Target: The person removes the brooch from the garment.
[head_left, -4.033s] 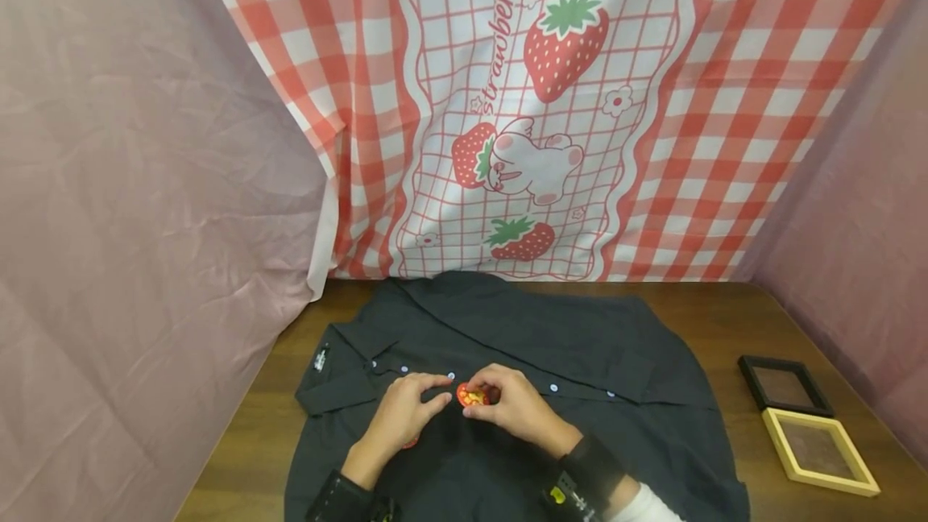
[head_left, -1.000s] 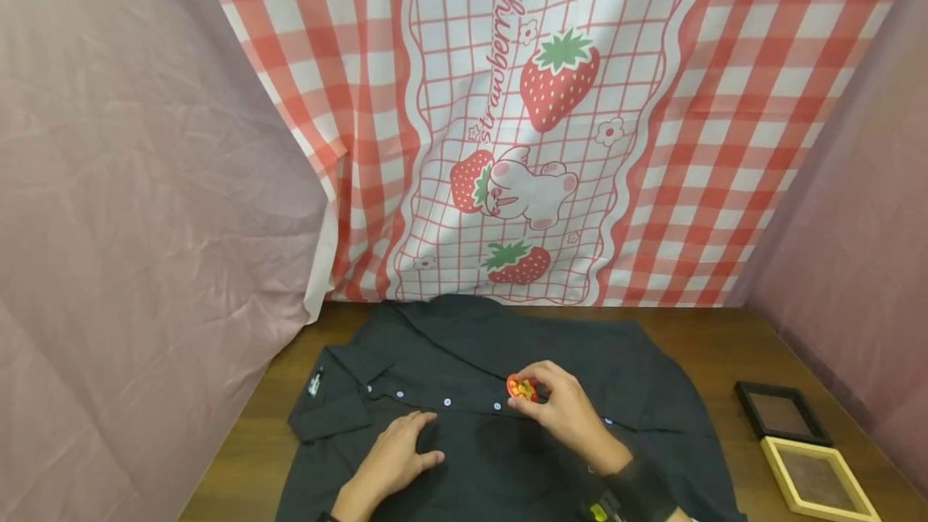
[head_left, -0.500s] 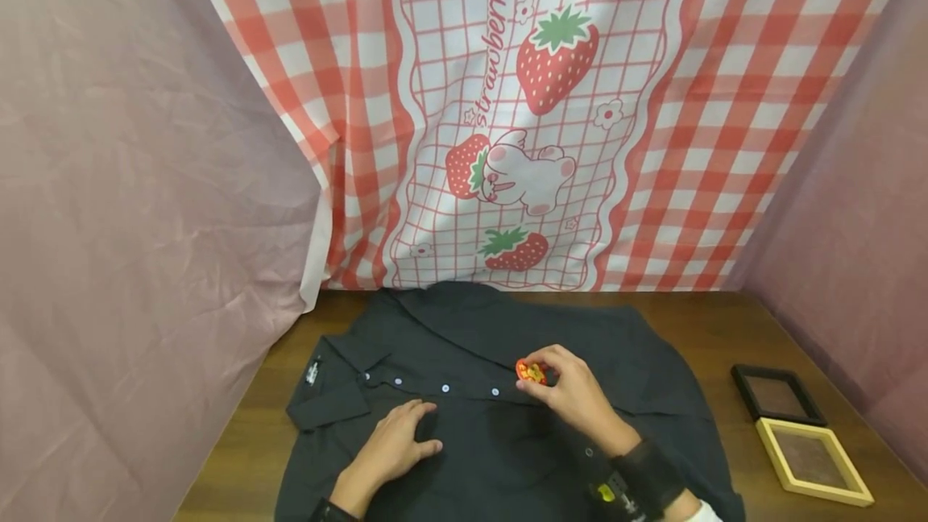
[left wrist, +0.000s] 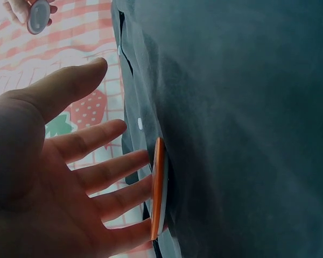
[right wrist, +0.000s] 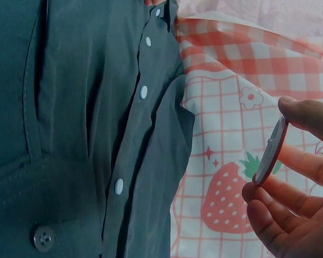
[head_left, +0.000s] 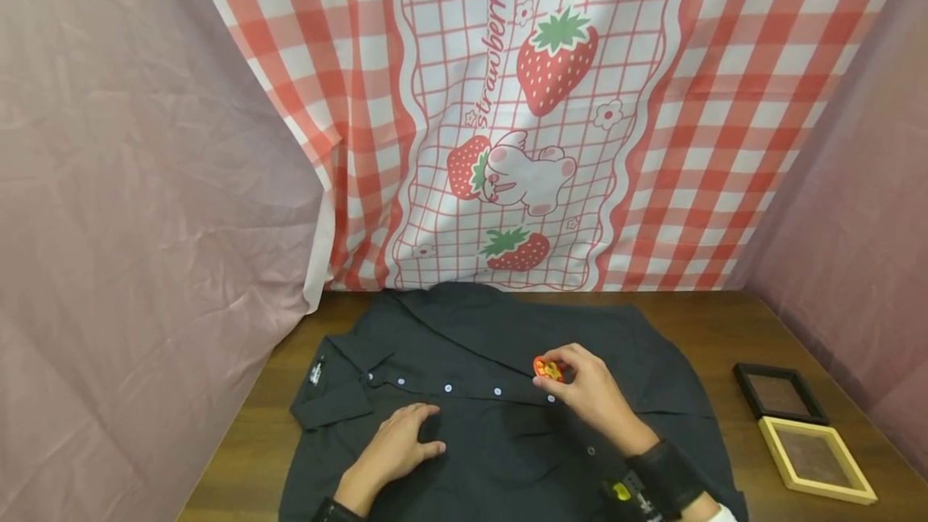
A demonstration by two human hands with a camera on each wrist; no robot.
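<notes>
We saw right hand pinching red-and-yellow disc above dark shirt; left hand spread over shirt, hiding orange-rimmed disc from head view. Black frame, yellow frame lay right of shirt. We noted wooden table beneath shirt, strawberry cloth behind, pink drapes either side.
</notes>
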